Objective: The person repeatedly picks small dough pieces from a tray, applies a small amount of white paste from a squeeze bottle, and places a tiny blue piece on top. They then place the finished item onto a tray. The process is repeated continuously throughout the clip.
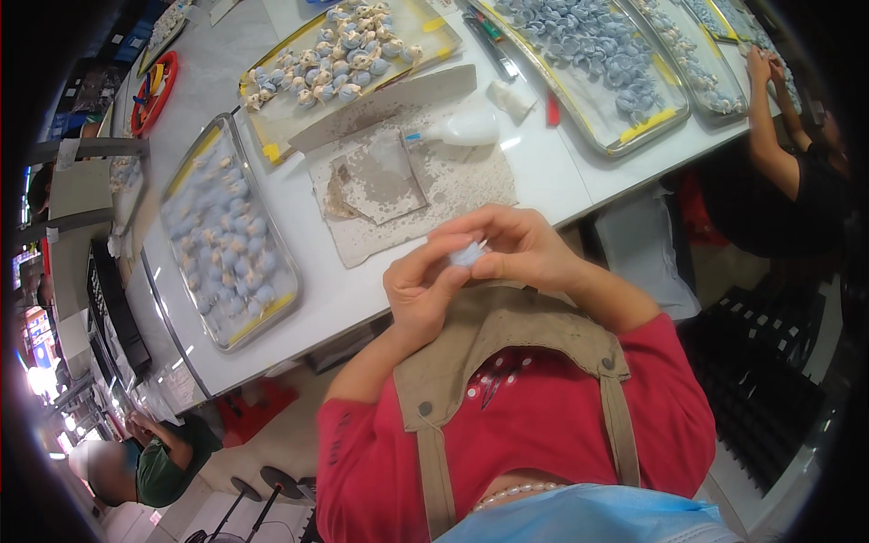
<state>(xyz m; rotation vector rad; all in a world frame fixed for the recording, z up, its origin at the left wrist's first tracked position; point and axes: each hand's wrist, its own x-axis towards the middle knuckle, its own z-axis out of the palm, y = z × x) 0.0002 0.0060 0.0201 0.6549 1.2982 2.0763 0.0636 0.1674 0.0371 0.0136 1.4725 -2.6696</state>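
Close in front of my apron, my left hand (420, 282) and my right hand (523, 246) meet with bent fingers around a small light-blue piece (468, 254). Both thumbs and forefingers press on it, and much of it is hidden by them. It resembles the pale blue cupped shells (579, 45) heaped in a tray at the far right. Just beyond my hands lies a stained grey cardboard sheet (362, 240). On it rests a white squeeze bottle (466, 129) on its side, its blue nozzle pointing left.
A clear tray (288, 288) of blue-and-cream round pieces stands at the left; another tray (434, 32) holds similar ones at the back. A red-handled tool (552, 109) and crumpled white paper (511, 101) lie right of the bottle. Co-workers sit at right (787, 172) and lower left (163, 466).
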